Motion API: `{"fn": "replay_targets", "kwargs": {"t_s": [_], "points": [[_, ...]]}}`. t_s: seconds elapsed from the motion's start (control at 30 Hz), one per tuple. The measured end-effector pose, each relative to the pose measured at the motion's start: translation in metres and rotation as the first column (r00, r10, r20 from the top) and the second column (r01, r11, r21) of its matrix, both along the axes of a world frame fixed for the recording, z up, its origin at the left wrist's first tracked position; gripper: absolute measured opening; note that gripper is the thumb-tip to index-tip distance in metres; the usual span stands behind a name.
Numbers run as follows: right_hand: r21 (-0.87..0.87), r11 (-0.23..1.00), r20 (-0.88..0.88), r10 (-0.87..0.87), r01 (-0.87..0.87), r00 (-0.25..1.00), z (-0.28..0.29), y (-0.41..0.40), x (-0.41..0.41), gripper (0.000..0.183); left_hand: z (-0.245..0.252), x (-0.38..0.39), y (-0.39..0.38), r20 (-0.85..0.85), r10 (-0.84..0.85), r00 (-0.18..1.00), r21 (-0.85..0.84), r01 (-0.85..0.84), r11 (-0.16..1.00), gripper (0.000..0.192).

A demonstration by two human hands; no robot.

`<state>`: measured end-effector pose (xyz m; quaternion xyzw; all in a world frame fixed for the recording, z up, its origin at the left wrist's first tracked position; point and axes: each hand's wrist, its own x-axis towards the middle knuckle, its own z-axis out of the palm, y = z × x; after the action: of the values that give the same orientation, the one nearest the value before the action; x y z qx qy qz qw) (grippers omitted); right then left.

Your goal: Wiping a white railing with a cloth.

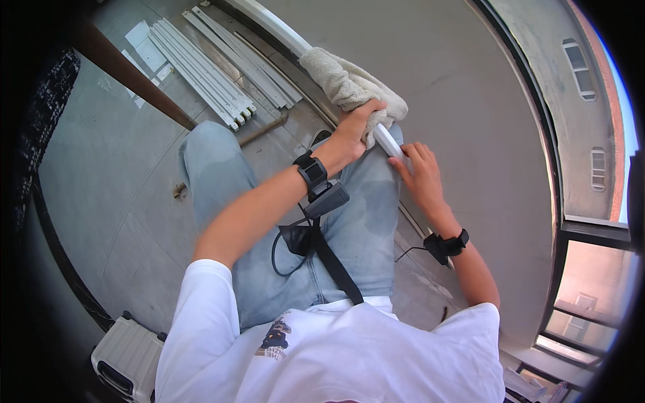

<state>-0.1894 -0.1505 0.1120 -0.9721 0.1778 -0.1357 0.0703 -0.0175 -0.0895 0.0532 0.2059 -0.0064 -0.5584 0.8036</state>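
Observation:
A long white bar (282,31) runs from the upper edge of the view down to my right knee. Bunched around it is a pale terry towel (347,80). My left hand (352,128) grips the towel's lower end against the bar. Just below the towel, my right hand (421,169) pinches the bar near its close end between thumb and fingers. That end is partly hidden by the fingers. The bar's far end lies outside the view.
Several white slotted strips (201,75) and flatter light strips (247,60) lie on the tiled floor. A brown pole (136,75) slants beside my left knee. A light suitcase (128,352) stands lower left. A grey wall (484,151) and windows (589,282) are at right.

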Motion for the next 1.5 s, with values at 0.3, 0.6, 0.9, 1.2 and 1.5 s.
{"fn": "replay_targets", "kwargs": {"t_s": [0.3,0.6,0.9,1.2,1.5], "points": [[-0.028,1.000,0.084,-0.011,0.013,0.996,-0.017,0.000,-0.010,0.028,0.009,-0.008,-0.015,0.013,0.367,0.930,0.227,-0.360,0.905,0.026],[0.046,0.999,0.145,-0.018,0.011,0.989,-0.018,0.002,-0.013,0.031,0.023,0.056,-0.006,-0.001,0.447,0.894,0.328,-0.422,0.845,0.029],[0.064,0.998,0.156,-0.035,0.025,0.987,-0.021,-0.003,-0.024,0.031,0.047,0.090,0.002,0.113,0.426,0.898,0.279,-0.440,0.853,0.032],[0.022,0.997,0.160,-0.072,0.069,0.984,-0.025,0.002,-0.032,0.029,0.014,0.013,-0.015,0.087,0.555,0.827,0.289,-0.554,0.781,0.030],[0.061,0.996,0.198,-0.076,0.065,0.977,-0.027,0.002,-0.033,0.030,0.035,0.112,0.007,0.150,0.492,0.858,0.231,-0.514,0.826,0.029]]}}
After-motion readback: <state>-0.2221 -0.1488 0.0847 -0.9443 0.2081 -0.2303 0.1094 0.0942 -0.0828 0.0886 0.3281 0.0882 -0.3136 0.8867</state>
